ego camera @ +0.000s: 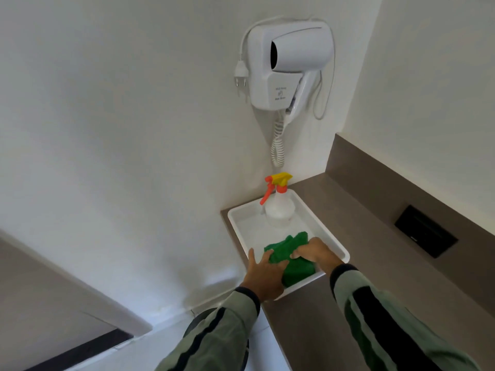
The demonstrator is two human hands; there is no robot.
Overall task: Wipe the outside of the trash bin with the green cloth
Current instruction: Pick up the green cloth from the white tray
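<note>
A crumpled green cloth (292, 263) lies in the near end of a white tray (332, 234) on the brown counter. My left hand (263, 277) lies on the cloth's left side, fingers pressed into the fabric and thumb spread wide. My right hand (313, 253) grips the cloth's right side with curled fingers. A dark rounded object (197, 324), possibly the trash bin, shows on the floor under my left forearm and is mostly hidden.
A white spray bottle (278, 207) with an orange and yellow trigger stands at the tray's far end. A wall-mounted hair dryer (289, 65) hangs above with its coiled cord. The brown counter (375, 263) runs right, with a black panel (426, 231) on its backsplash.
</note>
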